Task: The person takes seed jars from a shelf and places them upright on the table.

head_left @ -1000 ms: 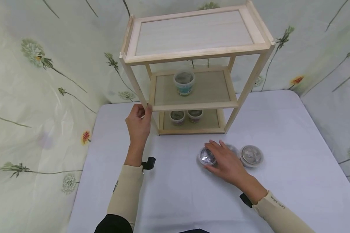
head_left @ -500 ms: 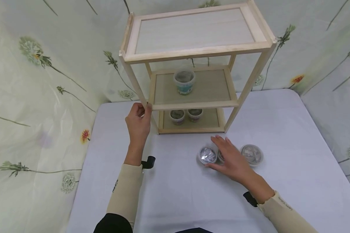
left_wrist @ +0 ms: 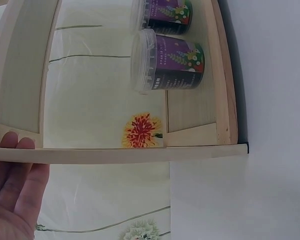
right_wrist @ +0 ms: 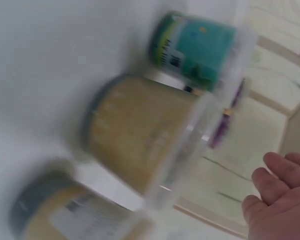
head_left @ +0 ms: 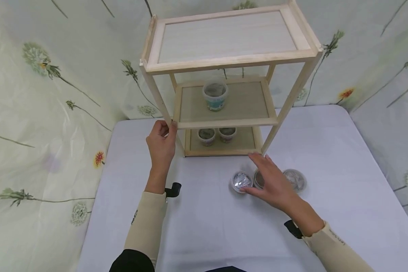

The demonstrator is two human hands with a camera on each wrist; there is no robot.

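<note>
My left hand (head_left: 161,145) grips the front left post of a three-tier wooden shelf rack (head_left: 224,123), level with the middle shelf; in the left wrist view its fingertips (left_wrist: 25,144) curl over that post. Over the table, my right hand (head_left: 275,187) is spread above lidded plastic tubs, holding nothing. Its thumb overlaps the edge of the left tub (head_left: 241,180). The middle tub (head_left: 258,180) is partly hidden by the hand, and the right tub (head_left: 296,179) stands beyond it. The right wrist view shows a teal tub (right_wrist: 200,47) and two yellowish tubs (right_wrist: 140,127), blurred.
A tub with a teal label (head_left: 215,99) stands on the middle shelf. Two tubs with purple labels (left_wrist: 177,62) are on the bottom shelf. The rack stands at the back of a table with a white cloth (head_left: 204,223), before a flower-patterned backdrop (head_left: 71,143).
My right hand has come off the left tub and shifted right, its fingers spreading, so the middle tub shows more. My left hand has stayed on the post.
</note>
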